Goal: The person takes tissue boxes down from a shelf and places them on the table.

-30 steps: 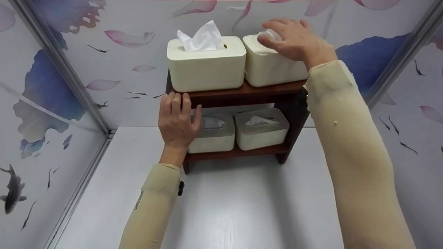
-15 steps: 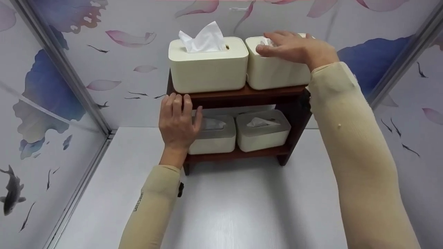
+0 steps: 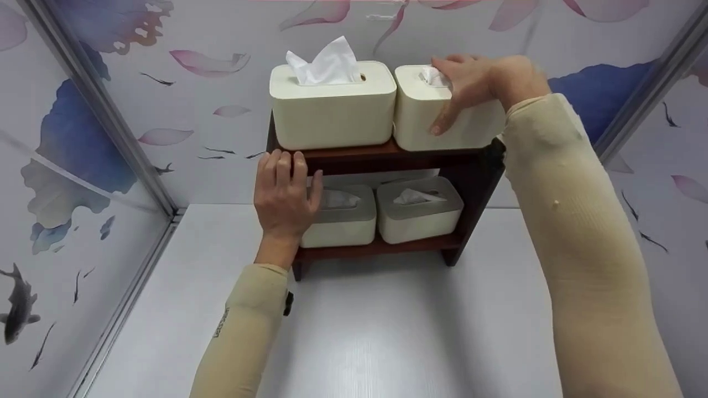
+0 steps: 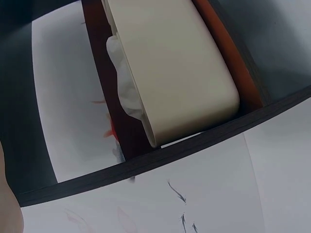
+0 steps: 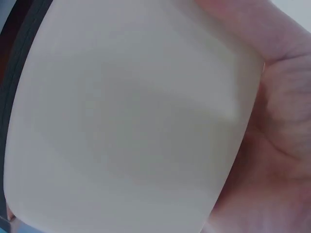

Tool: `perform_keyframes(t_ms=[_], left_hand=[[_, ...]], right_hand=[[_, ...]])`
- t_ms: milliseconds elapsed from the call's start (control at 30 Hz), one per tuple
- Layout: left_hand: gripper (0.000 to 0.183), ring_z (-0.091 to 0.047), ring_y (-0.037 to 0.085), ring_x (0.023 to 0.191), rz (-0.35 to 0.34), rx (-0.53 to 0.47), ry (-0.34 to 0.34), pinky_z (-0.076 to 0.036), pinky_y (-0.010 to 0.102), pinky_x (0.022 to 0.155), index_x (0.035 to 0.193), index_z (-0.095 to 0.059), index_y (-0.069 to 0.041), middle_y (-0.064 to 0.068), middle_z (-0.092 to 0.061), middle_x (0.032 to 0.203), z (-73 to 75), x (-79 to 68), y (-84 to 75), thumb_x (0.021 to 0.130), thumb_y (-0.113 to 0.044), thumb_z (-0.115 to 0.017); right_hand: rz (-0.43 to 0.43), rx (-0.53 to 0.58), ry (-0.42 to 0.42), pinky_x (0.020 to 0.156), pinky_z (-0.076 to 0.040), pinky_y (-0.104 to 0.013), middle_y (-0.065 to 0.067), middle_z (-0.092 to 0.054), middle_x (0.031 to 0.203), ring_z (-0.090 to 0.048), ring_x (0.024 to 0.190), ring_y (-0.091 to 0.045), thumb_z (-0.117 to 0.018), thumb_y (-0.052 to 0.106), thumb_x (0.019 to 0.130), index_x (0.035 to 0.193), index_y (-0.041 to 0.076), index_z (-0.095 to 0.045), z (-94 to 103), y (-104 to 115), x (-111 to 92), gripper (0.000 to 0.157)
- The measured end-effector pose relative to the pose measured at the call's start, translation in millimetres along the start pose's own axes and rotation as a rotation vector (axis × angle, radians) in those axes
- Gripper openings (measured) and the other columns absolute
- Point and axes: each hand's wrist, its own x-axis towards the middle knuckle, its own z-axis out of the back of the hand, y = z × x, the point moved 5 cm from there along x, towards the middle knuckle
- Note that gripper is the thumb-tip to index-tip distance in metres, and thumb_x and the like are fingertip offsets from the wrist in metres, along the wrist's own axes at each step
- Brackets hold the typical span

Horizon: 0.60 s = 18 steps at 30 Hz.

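My right hand (image 3: 478, 83) grips the cream tissue box (image 3: 415, 124) at the right of the upper shelf. Its thumb lies down the front face, while the other fingers reach over the top beside the tissue. That box fills the right wrist view, with the palm (image 5: 279, 145) against its edge. A second tissue box (image 3: 334, 121) stands left of it, a white tissue (image 3: 329, 63) sticking up. My left hand (image 3: 285, 202) rests with extended fingers at the left front edge of the wooden shelf rack (image 3: 376, 160).
On the lower shelf stand two more tissue boxes, the left one (image 3: 340, 232) partly behind my left hand and the right one (image 3: 423, 221) beside it. The rack stands on a white surface (image 3: 359, 331), near patterned walls (image 3: 221, 83).
My right hand has shifted from flat above the right upper box to gripping it, thumb lowered onto its front. That box sits slightly farther forward and is straighter. My left hand stays put.
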Motion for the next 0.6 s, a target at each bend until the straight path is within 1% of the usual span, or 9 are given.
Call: perform_keyframes(t_ms=[67,133,200,233,300,367,467,500,600], left_hand=[[0.039,-0.058,0.029,0.114,0.002,-0.002,0.001,-0.045,0.040,0.109,0.113,-0.063,-0.005,0.014,-0.062,0.110,-0.3,0.5,-0.5,0.092,-0.037,-0.059],[0.038,-0.058,0.029,0.114,0.003,-0.004,0.002,-0.045,0.040,0.108,0.113,-0.063,-0.005,0.014,-0.062,0.110,-0.4,0.7,-1.0,0.092,-0.037,-0.059],[0.038,-0.058,0.029,0.114,0.004,-0.005,0.006,-0.045,0.040,0.108,0.113,-0.062,-0.005,0.014,-0.061,0.111,-0.5,0.4,-1.3,0.092,-0.037,-0.059],[0.038,-0.058,0.029,0.114,0.005,-0.008,0.006,-0.045,0.040,0.108,0.113,-0.062,-0.005,0.014,-0.061,0.111,-0.5,0.4,-1.6,0.092,-0.037,-0.060],[0.039,-0.058,0.029,0.114,0.006,-0.009,0.006,-0.045,0.040,0.108,0.113,-0.062,-0.006,0.014,-0.061,0.111,-0.6,0.2,-2.1,0.090,-0.037,-0.063],[0.040,-0.057,0.029,0.114,0.009,-0.010,0.002,-0.045,0.040,0.108,0.113,-0.062,-0.006,0.014,-0.061,0.111,-0.6,0.1,-2.1,0.088,-0.036,-0.066],[0.042,-0.057,0.029,0.114,0.012,-0.006,-0.001,-0.045,0.040,0.108,0.113,-0.061,-0.006,0.014,-0.060,0.111,-0.1,0.3,-1.9,0.085,-0.035,-0.069],[0.042,-0.057,0.029,0.114,0.012,-0.004,0.002,-0.045,0.040,0.108,0.114,-0.061,-0.006,0.014,-0.060,0.111,0.0,0.3,-1.8,0.086,-0.036,-0.068],[0.040,-0.057,0.029,0.115,0.012,0.003,0.015,-0.045,0.040,0.109,0.114,-0.061,-0.006,0.014,-0.060,0.111,0.1,0.0,-1.5,0.090,-0.037,-0.063]], right_hand=[[0.021,0.012,-0.026,0.119,-0.016,-0.061,-0.022,-0.006,0.161,-0.009,0.148,-0.043,-0.082,0.046,0.071,0.157,0.013,-0.001,0.6,1.0,-0.5,0.123],[0.048,0.054,-0.039,0.117,-0.022,-0.058,-0.021,-0.019,0.156,-0.020,0.143,-0.040,-0.084,0.039,0.071,0.154,0.012,-0.011,-0.1,1.2,-0.9,0.114],[0.071,0.072,-0.044,0.116,-0.025,-0.054,-0.020,-0.025,0.152,-0.024,0.141,-0.037,-0.084,0.034,0.071,0.153,0.011,-0.015,-0.6,1.2,-1.6,0.109],[0.076,0.076,-0.045,0.113,-0.029,-0.053,-0.018,-0.030,0.148,-0.029,0.136,-0.036,-0.083,0.032,0.072,0.151,0.011,-0.018,-0.7,0.8,-2.3,0.105],[0.074,0.063,-0.029,0.110,-0.032,-0.052,-0.017,-0.032,0.146,-0.032,0.132,-0.034,-0.082,0.030,0.073,0.151,0.013,-0.018,-0.8,-0.3,-3.9,0.103],[0.075,0.019,-0.021,0.110,-0.031,-0.052,-0.017,-0.031,0.148,-0.031,0.134,-0.035,-0.082,0.030,0.072,0.153,0.013,-0.016,0.6,-0.5,-5.5,0.106],[0.084,-0.023,-0.022,0.111,-0.030,-0.054,-0.019,-0.030,0.149,-0.031,0.135,-0.036,-0.082,0.031,0.071,0.154,0.012,-0.015,2.2,-0.6,-7.4,0.108],[0.088,-0.027,-0.029,0.111,-0.030,-0.053,-0.018,-0.031,0.149,-0.031,0.135,-0.036,-0.083,0.031,0.071,0.154,0.012,-0.016,2.6,-0.7,-8.3,0.108],[0.106,-0.030,-0.055,0.108,-0.033,-0.051,-0.015,-0.037,0.146,-0.036,0.131,-0.034,-0.082,0.030,0.070,0.151,0.014,-0.022,2.0,-2.0,-11.2,0.102]])
